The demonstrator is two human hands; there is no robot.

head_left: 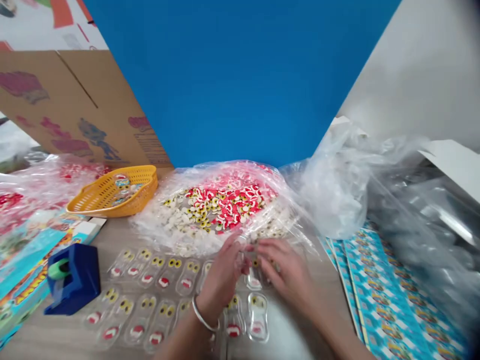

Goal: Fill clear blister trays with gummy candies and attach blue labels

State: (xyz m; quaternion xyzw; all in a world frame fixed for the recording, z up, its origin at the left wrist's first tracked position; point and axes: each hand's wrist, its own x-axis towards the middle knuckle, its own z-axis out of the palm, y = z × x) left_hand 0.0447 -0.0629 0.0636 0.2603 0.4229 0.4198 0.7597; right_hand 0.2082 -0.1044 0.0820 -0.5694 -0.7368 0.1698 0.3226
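My left hand (225,265), with a white band at its wrist, has its fingers closed around something clear, blurred by motion. Close beside it on the right, my right hand (283,262) has bent fingers near the same spot; what its fingertips hold, if anything, is too blurred to name. Under and around both hands lie two rows of clear plastic blisters (164,281), several with yellow eye pieces at the top and a red-and-white mouth piece below. Just beyond the hands, an open plastic bag (180,220) holds a heap of red, white and yellow pieces (232,205).
A yellow basket (150,192) with small packs stands left of the bag. Nearer is a blue tape dispenser (80,280) beside printed cards (33,265). Blue printed sheets (390,295) and clear bags (337,190) lie right. A blue panel (243,80) and cardboard box (75,105) stand behind.
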